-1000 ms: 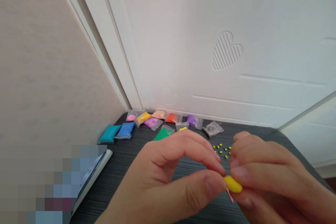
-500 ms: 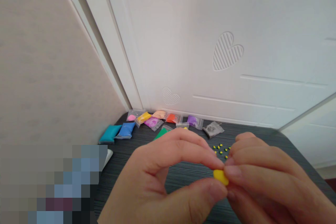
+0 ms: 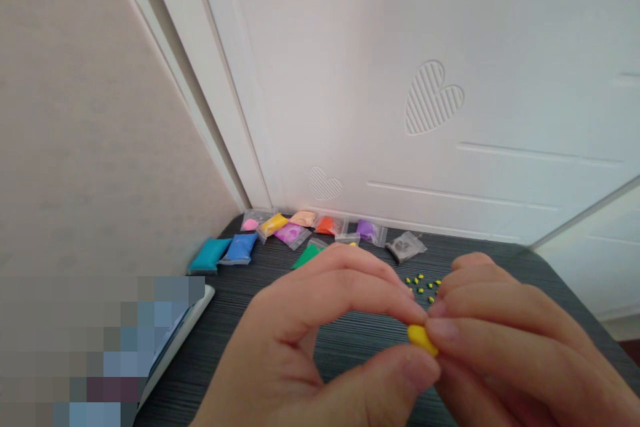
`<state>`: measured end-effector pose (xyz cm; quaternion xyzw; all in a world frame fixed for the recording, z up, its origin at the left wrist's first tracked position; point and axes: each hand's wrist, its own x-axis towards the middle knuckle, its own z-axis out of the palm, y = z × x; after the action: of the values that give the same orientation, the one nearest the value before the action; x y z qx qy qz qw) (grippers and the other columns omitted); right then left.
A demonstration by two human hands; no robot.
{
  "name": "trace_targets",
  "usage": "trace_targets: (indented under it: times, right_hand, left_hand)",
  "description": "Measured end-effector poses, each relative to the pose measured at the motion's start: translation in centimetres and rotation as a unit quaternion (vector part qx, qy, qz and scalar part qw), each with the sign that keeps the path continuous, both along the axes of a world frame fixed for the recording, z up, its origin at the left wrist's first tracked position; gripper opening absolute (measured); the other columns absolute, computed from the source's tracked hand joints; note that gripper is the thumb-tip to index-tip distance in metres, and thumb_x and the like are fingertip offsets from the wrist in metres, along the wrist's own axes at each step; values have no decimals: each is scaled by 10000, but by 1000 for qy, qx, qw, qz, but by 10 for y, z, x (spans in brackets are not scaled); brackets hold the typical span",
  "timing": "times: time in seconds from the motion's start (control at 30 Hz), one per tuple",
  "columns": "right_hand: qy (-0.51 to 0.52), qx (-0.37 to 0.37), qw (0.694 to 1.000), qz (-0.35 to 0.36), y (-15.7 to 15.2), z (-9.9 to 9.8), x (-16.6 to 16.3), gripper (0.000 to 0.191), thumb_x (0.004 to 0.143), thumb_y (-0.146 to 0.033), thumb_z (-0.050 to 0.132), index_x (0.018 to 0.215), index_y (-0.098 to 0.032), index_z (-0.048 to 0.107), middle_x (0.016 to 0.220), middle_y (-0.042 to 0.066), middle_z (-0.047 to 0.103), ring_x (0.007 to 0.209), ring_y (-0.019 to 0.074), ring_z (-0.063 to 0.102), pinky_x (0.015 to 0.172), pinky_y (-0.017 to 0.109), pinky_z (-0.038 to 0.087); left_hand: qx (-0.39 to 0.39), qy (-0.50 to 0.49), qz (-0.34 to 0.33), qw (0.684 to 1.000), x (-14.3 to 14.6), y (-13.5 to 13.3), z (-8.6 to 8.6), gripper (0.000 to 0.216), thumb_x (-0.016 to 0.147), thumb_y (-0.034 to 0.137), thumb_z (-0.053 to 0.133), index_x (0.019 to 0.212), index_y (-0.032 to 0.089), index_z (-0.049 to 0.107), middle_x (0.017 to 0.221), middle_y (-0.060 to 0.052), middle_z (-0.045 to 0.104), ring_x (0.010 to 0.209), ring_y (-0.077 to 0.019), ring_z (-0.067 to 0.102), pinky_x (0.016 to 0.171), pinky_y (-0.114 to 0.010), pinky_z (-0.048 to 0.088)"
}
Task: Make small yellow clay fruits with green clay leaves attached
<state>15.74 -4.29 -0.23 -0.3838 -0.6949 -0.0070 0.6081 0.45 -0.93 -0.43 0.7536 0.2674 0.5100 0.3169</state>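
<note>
A small yellow lump of modelling clay [image 3: 423,339] is pinched between both hands above the dark table. My left hand [image 3: 320,340] curves round from the left, its thumb and index fingertips at the clay's left side. From the right, the closed fingertips of my right hand [image 3: 520,340] press on the same piece and hide its right end. Behind my hands lie several tiny yellow-and-green pieces [image 3: 421,291], some partly hidden by my right fingers.
Bags of coloured clay line the back of the table [image 3: 240,313]: teal [image 3: 210,255], blue [image 3: 240,249], orange [image 3: 327,225], purple [image 3: 367,231], grey [image 3: 406,247], green [image 3: 307,255] and others. A white panel [image 3: 350,80] rises behind. A pale-edged flat object [image 3: 175,340], partly pixelated, lies left.
My left thumb has slid slightly right and down along the yellow clay. The clay looks a little more tilted. More of the flat object's edge shows at the left.
</note>
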Motion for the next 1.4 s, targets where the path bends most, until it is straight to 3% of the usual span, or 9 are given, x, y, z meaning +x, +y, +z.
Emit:
trace_targets:
  times: [0.17, 0.37, 0.57, 0.73, 0.93, 1.2, 1.4]
  right_hand:
    - [9, -20, 1000, 21, -1, 3, -3, 284, 647, -168, 723, 903, -257, 642, 764, -30, 626, 722, 126, 590, 684, 267, 527]
    - [42, -17, 999, 17, 1, -1, -3, 239, 662, -157, 711, 873, -235, 632, 734, -41, 619, 694, 115, 578, 623, 254, 522]
    - [29, -19, 999, 29, -3, -4, -1, 296, 661, -197, 714, 936, -263, 627, 785, -29, 608, 732, 127, 585, 678, 261, 540]
    - [-6, -16, 999, 41, -2, -5, 4, 281, 698, -180, 681, 959, -271, 630, 792, -29, 597, 749, 114, 583, 800, 261, 521]
    - [4, -34, 999, 38, -1, -2, 4, 229, 675, -172, 699, 888, -229, 641, 771, -12, 610, 742, 127, 590, 698, 256, 530]
    - [33, -41, 999, 9, -1, 0, -1, 111, 687, -187, 692, 783, -218, 644, 730, -15, 639, 720, 121, 606, 668, 244, 514]
    - [23, -35, 999, 11, 1, 3, -2, 154, 665, -147, 705, 791, -215, 650, 732, -21, 645, 712, 106, 602, 641, 220, 510]
  left_hand:
    - [-10, -3, -17, 1000, 0, 0, 1, 133, 725, 268, 646, 857, 255, 659, 812, -4, 652, 832, -160, 615, 781, -260, 523]
    - [-18, -24, -19, 999, -1, 1, 0, 114, 742, 337, 618, 813, 260, 663, 766, 2, 647, 818, -157, 616, 790, -273, 521]
    - [-41, -53, -36, 997, -1, 2, -2, 144, 741, 356, 614, 831, 253, 663, 758, 4, 644, 828, -153, 605, 794, -267, 518]
    - [-63, -62, -75, 993, 3, 3, 2, 95, 734, 231, 638, 826, 232, 662, 788, -4, 656, 824, -153, 602, 757, -245, 512]
    - [-153, -71, -87, 982, 2, 1, 5, 124, 757, 250, 613, 872, 253, 660, 849, 15, 652, 880, -145, 575, 807, -224, 456]
    - [-192, -62, -112, 973, 2, 2, 8, 114, 787, 281, 572, 830, 231, 665, 806, 17, 649, 837, -141, 577, 802, -233, 435]
    - [-194, -54, -91, 975, 4, 0, 9, 58, 762, 225, 603, 786, 234, 655, 778, 32, 642, 819, -128, 578, 767, -215, 449]
